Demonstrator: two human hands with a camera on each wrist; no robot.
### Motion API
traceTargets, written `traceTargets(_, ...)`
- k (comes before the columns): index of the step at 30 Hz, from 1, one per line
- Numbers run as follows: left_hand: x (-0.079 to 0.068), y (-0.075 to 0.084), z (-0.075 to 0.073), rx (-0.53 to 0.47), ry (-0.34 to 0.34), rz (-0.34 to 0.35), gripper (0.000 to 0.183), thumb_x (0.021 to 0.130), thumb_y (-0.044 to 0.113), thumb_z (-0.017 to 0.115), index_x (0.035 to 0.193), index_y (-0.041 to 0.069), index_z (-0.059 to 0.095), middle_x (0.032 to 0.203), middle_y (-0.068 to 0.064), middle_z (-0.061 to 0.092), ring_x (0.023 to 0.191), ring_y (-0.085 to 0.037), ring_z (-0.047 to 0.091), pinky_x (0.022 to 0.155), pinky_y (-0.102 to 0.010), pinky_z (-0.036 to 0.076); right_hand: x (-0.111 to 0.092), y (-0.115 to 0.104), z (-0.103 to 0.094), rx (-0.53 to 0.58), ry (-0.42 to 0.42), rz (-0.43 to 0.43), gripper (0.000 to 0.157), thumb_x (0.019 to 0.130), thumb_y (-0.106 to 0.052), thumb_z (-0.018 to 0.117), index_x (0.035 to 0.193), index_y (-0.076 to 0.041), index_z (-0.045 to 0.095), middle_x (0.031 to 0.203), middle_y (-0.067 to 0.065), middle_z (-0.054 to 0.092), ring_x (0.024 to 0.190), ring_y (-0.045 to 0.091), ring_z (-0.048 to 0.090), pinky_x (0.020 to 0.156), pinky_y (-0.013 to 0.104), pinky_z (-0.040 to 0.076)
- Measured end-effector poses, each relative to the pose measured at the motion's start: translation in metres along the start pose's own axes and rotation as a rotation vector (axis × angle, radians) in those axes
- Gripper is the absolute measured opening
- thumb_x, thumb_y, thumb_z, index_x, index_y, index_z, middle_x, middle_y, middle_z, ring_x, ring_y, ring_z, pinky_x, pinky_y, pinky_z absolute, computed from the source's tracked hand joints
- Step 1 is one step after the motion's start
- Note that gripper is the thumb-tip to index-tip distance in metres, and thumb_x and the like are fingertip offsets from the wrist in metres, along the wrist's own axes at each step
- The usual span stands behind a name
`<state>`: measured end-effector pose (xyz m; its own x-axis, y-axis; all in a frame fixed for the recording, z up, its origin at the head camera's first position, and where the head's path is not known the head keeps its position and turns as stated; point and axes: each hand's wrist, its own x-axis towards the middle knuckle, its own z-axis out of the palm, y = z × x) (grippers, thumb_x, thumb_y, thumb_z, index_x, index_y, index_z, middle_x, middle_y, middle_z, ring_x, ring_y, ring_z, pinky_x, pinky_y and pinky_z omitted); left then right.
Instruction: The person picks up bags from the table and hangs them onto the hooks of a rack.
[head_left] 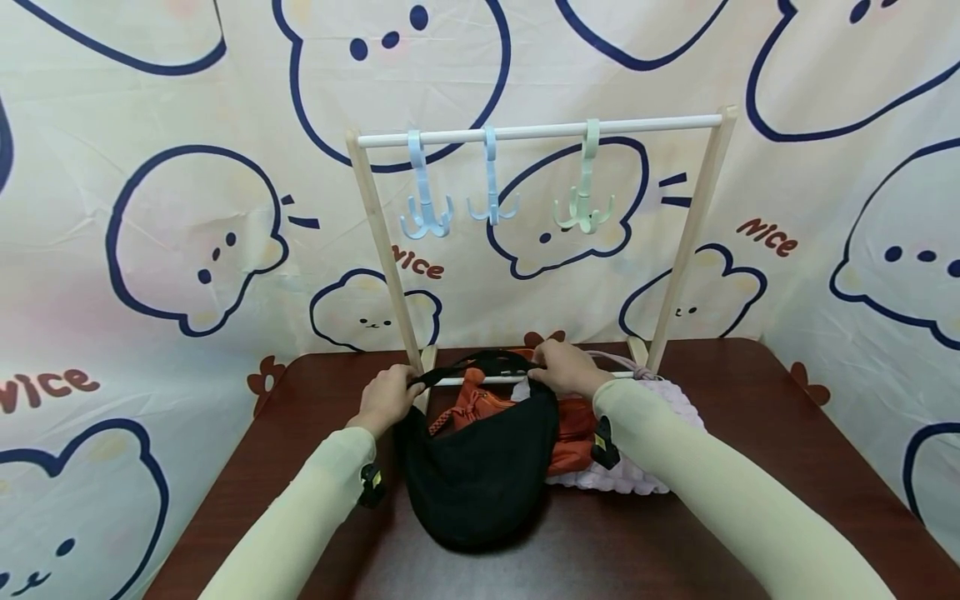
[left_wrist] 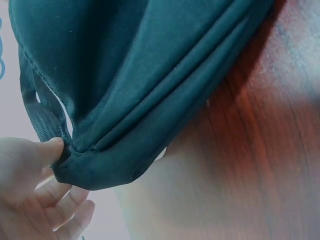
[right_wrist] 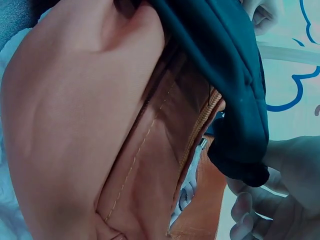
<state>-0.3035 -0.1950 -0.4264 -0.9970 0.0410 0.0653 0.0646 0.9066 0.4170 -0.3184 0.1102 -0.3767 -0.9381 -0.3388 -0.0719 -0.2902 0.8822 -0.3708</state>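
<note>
A black shoulder bag (head_left: 476,479) hangs low over the brown table in the head view. My left hand (head_left: 386,398) pinches its left upper corner, where the webbing strap (left_wrist: 47,117) meets the cloth. At the opposite corner, my right hand (head_left: 567,369) pinches the gathered black fabric between thumb and fingers. Directly behind the black bag sits an orange bag (head_left: 573,433), whose zipper (right_wrist: 202,117) shows in the right wrist view. A pale lilac puffy bag (head_left: 622,475) lies behind that on the right, partly covered by the orange bag and my right arm.
A wooden rack with a white top rail (head_left: 525,132) stands at the table's back. From the rail hang two blue multi-prong hooks (head_left: 425,192) and one green hook (head_left: 585,187). A cartoon-printed cloth (head_left: 202,200) surrounds the brown tabletop (head_left: 322,417).
</note>
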Motion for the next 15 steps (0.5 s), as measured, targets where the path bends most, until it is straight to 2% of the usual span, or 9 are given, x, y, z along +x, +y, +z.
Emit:
traceTargets(3, -0.0003, 0.0005, -0.0004, -0.002, 0.008, 0.005, 0.023, 0.100, 0.023, 0.065, 0.115, 0.008, 0.072, 0.101, -0.009, 0.076, 0.072, -0.019, 0.060, 0.062, -0.034, 0.044, -0.0004, 0.0013, 0.0003, -0.003, 0.008, -0.009, 0.025, 0.100, -0.025, 0.064, 0.115, -0.006, 0.070, 0.116, 0.011, 0.071, 0.084, 0.020, 0.062, 0.079, 0.038, 0.050)
traceTargets(8, -0.0001, 0.0002, 0.0003, -0.016, 0.015, 0.011, 0.024, 0.100, 0.025, 0.064, 0.116, 0.009, 0.072, 0.099, -0.008, 0.076, 0.072, -0.019, 0.061, 0.062, -0.033, 0.044, -0.0004, 0.0031, -0.0005, 0.026, -0.001, -0.017, 0.024, 0.101, -0.025, 0.063, 0.113, -0.005, 0.068, 0.096, 0.009, 0.070, 0.074, 0.019, 0.058, 0.067, 0.032, 0.043)
traceTargets(11, -0.0002, 0.0002, 0.0002, -0.021, 0.018, 0.016, 0.025, 0.101, 0.026, 0.063, 0.117, 0.009, 0.072, 0.099, -0.008, 0.076, 0.073, -0.019, 0.061, 0.062, -0.033, 0.044, -0.0005, 0.0036, -0.0017, 0.059, -0.012, -0.020, 0.020, 0.101, -0.022, 0.061, 0.109, -0.005, 0.066, 0.086, 0.006, 0.064, 0.069, 0.018, 0.055, 0.064, 0.030, 0.040)
traceTargets(15, -0.0011, 0.0002, -0.0005, -0.030, 0.017, 0.023, 0.026, 0.101, 0.026, 0.062, 0.117, 0.008, 0.072, 0.099, -0.008, 0.076, 0.072, -0.019, 0.061, 0.062, -0.032, 0.043, -0.0001, 0.0035, -0.0024, 0.115, -0.029, -0.027, 0.014, 0.101, -0.019, 0.059, 0.096, -0.006, 0.060, 0.073, 0.002, 0.050, 0.062, 0.016, 0.046, 0.062, 0.029, 0.036)
